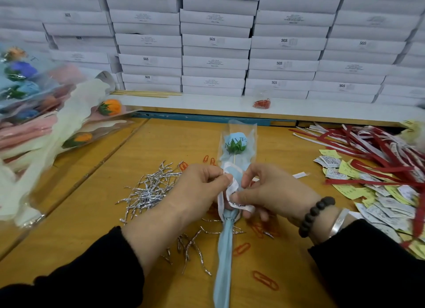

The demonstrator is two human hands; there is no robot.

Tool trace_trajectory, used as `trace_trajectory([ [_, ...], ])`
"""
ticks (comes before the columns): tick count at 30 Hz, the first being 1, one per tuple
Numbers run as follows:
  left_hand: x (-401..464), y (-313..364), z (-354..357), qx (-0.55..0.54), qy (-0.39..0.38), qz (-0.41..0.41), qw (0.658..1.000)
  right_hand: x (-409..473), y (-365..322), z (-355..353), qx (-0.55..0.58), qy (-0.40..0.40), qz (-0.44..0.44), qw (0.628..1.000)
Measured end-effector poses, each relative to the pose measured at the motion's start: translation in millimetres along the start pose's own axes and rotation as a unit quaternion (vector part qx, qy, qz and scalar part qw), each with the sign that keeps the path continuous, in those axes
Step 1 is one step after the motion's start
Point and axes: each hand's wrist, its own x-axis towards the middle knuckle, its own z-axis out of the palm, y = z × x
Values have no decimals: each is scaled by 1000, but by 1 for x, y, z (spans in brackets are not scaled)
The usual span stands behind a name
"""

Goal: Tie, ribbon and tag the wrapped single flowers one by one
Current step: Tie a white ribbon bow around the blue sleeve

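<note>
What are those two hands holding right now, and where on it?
Both hands pinch the white printed ribbon laid across the blue wrapped flower: the left hand its upper part, the right hand its lower end, above the silver tie.

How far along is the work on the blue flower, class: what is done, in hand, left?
Done: a silver twist tie already cinches the blue wrapped flower. In hand: the left hand and right hand pinch a white ribbon around it. Left: no tag on it yet; tags wait right.

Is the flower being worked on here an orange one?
No. The wrapped flower between the left hand and right hand is light blue; orange ones lie in the pile at left.
</note>
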Motion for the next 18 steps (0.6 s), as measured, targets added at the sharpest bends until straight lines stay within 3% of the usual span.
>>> trace_trajectory([
  [7,2,-2,2,-27,-20,1,999,6,5,11,-95,91,-65,989],
  [14,2,-1,2,-21,-14,3,1000,0,6,24,-279,228,-151,921],
  [16,2,-1,2,-23,-14,1,1000,2,8,23,-219,218,-142,940],
  [18,1,0,2,-25,-24,1,999,3,6,19,-73,175,-96,977],
])
